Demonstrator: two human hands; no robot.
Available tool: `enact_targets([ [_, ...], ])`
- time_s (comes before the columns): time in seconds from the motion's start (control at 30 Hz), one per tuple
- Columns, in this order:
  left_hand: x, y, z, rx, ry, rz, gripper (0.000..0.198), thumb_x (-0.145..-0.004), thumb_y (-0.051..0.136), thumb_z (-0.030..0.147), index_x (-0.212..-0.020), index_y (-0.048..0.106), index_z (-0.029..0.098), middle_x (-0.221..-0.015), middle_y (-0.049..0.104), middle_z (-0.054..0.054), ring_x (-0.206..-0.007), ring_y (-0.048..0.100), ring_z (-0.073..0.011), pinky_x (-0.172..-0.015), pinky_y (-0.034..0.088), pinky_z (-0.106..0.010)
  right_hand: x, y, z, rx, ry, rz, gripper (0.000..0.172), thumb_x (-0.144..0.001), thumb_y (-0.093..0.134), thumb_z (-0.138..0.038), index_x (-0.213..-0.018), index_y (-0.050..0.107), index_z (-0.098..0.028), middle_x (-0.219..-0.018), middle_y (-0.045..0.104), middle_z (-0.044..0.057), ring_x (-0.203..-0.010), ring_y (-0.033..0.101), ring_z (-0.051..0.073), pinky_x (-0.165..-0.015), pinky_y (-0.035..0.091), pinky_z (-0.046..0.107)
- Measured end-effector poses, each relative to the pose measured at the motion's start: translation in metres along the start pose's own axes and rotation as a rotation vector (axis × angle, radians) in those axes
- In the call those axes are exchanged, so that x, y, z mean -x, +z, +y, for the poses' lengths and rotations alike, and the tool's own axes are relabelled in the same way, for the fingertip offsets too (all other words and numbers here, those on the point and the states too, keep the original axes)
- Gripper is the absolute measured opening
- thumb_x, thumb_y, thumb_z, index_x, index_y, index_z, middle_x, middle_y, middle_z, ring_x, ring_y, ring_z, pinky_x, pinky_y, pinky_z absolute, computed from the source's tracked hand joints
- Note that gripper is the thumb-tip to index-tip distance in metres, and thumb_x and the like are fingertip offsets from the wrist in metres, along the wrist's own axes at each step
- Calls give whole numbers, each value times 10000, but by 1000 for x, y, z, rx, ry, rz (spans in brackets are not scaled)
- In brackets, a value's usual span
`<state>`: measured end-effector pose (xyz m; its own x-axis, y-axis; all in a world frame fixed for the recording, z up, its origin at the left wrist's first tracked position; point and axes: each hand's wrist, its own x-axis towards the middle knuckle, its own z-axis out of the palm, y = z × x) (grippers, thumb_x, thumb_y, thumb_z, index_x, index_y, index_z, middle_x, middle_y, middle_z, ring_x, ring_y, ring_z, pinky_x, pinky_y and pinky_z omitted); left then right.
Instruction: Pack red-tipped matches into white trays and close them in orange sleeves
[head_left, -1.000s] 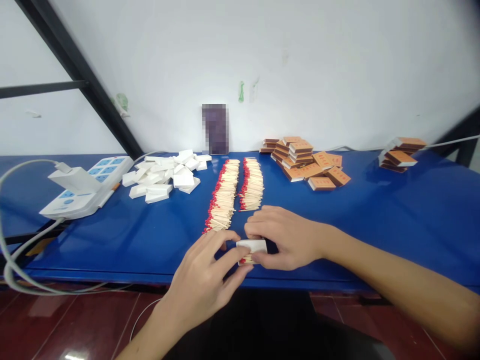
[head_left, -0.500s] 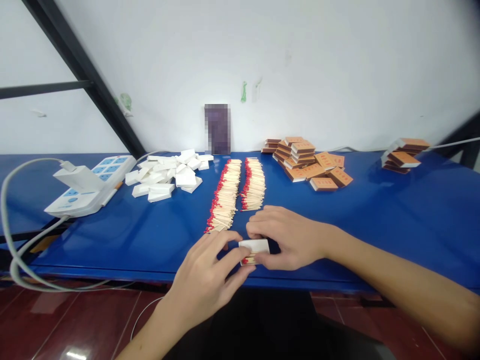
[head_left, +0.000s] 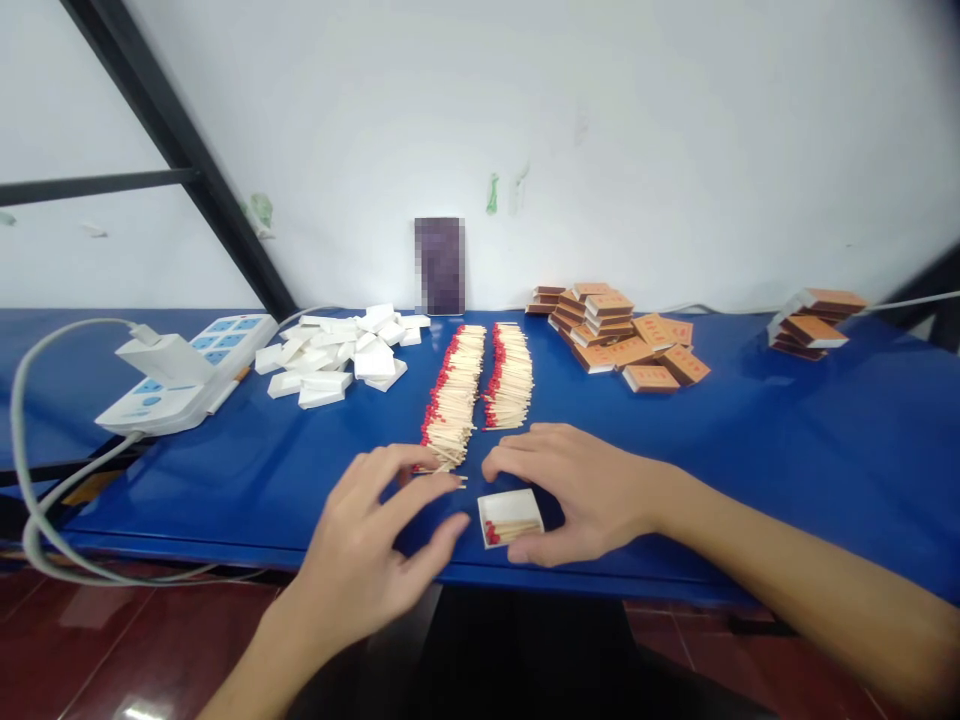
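Note:
My left hand [head_left: 390,540] has its fingers apart, with the fingertips at the near end of the left row of matches [head_left: 454,395]. A few loose matchsticks [head_left: 460,482] lie by its index finger. My right hand [head_left: 577,495] curves around the right side of a white matchbox tray [head_left: 514,505], thumb at the near right corner and fingers bent along the far side. Inside the tray, several red-headed matches [head_left: 514,530] lie along the near wall, heads to the left. A second, shorter row of matches [head_left: 511,380] lies to the right of the first.
White empty trays [head_left: 337,350] are heaped at the back left, beside a power strip [head_left: 195,370] with a plugged-in charger and cable. Orange matchbox sleeves [head_left: 622,340] pile up at the back right, with a smaller stack [head_left: 817,325] farther right. A dark blurred rectangle [head_left: 441,265] leans on the wall.
My left hand has left the tray and moved left to the end of the match row, its fingers spreading. The matches inside the tray are now uncovered. My right hand stays at the tray.

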<state>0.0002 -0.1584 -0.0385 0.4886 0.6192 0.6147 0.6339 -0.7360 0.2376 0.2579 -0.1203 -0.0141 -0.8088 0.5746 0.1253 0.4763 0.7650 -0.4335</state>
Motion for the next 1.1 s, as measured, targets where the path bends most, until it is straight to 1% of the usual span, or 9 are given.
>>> enact_targets([
  [0.03,0,-4,-5,-44,-14,14,148,-921,631,208,-1063,671,216,-1070,615,-63,-930,614,-188,-828,503,-341,0,0,0,11,5,-4,511,-797,716,-576,-1109,586,-193,-988,675,46,-818,600,218,-754,400,340],
  [0.17,2,-10,-19,-64,-97,-48,124,-948,595,238,-1013,694,201,-942,572,-38,-840,603,-152,-743,501,-271,0,1,-1,44,10,-14,553,-743,749,-596,-1087,592,-193,-961,666,33,-785,590,207,-733,398,341],
  [0.4,2,-6,-19,25,-210,-178,210,-983,545,327,-1066,714,234,-937,613,-32,-800,633,-147,-709,519,-249,-1,4,0,39,-6,10,641,-789,725,-597,-1260,600,-180,-1095,676,81,-912,630,242,-835,439,375],
  [0.5,1,-6,-20,58,-244,-202,217,-985,540,340,-1043,720,235,-930,628,-29,-790,645,-150,-712,525,-255,-1,5,0,68,-31,19,686,-805,700,-615,-1326,593,-180,-1090,659,104,-917,615,255,-832,437,383],
  [0.6,1,-7,-22,76,-269,-216,214,-986,538,338,-1028,722,236,-929,635,-26,-794,647,-149,-701,520,-252,-3,6,-1,78,-31,0,716,-811,689,-631,-1355,593,-176,-1036,636,96,-866,590,242,-790,427,374],
  [0.77,2,-7,-22,97,-273,-217,209,-989,533,319,-993,722,232,-924,642,-26,-798,644,-148,-706,513,-255,-4,5,-4,84,-26,-17,704,-821,683,-628,-1361,602,-183,-1020,601,88,-854,558,232,-778,413,370],
  [0.9,1,-7,-21,97,-293,-226,211,-986,533,327,-1006,719,229,-926,651,-29,-800,645,-151,-642,502,-235,-3,6,-3,87,-35,-19,670,-841,663,-628,-1360,604,-209,-996,585,74,-825,539,217,-756,400,355],
  [1.0,1,-7,-21,96,-310,-244,212,-987,534,337,-1043,710,232,-931,652,-27,-798,642,-149,-620,495,-229,-3,6,-1,85,-60,-9,657,-888,613,-619,-1402,565,-213,-976,587,70,-796,527,207,-737,394,343],
  [1.1,1,-7,-21,117,-302,-252,208,-991,532,328,-1044,712,238,-943,647,-28,-806,638,-147,-616,494,-221,-3,6,0,74,-70,-2,640,-938,558,-599,-1440,521,-204,-1001,610,82,-823,539,214,-768,410,351],
])
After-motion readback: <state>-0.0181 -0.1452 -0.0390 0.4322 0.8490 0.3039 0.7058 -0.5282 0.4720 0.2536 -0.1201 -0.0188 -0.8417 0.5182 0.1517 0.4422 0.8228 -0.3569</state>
